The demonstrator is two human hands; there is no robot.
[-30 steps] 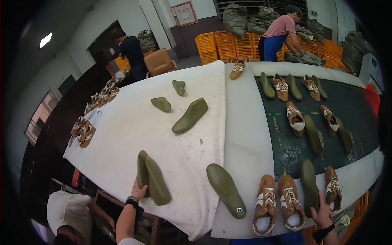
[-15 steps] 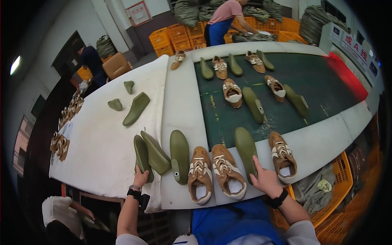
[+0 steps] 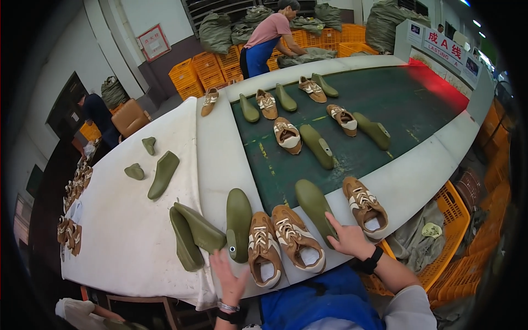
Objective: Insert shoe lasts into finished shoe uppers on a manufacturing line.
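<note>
My left hand (image 3: 228, 276) is open with fingers spread, over the table's front edge below a green shoe last (image 3: 202, 230). Another green last (image 3: 186, 242) lies against that one on the white cloth. To the right, a third last (image 3: 239, 220) lies beside a pair of brown sneakers with white stripes, the left sneaker (image 3: 265, 247) and right sneaker (image 3: 297, 236). My right hand (image 3: 352, 240) grips the near end of a green last (image 3: 312, 201), index finger along its side. A single brown sneaker (image 3: 364, 208) stands just right of it.
Several sneakers and lasts lie on the green belt (image 3: 352, 159). A last (image 3: 164, 175) and two small green pieces rest on the cloth (image 3: 121, 220). An orange crate (image 3: 448, 220) with grey cloth stands at right. Across the table a person (image 3: 269, 41) in a blue apron bends over sacks.
My left hand has let go of the leftmost last and moved right and nearer to me, its fingers opening. My right hand stays on its last. The whole view has turned to the right.
</note>
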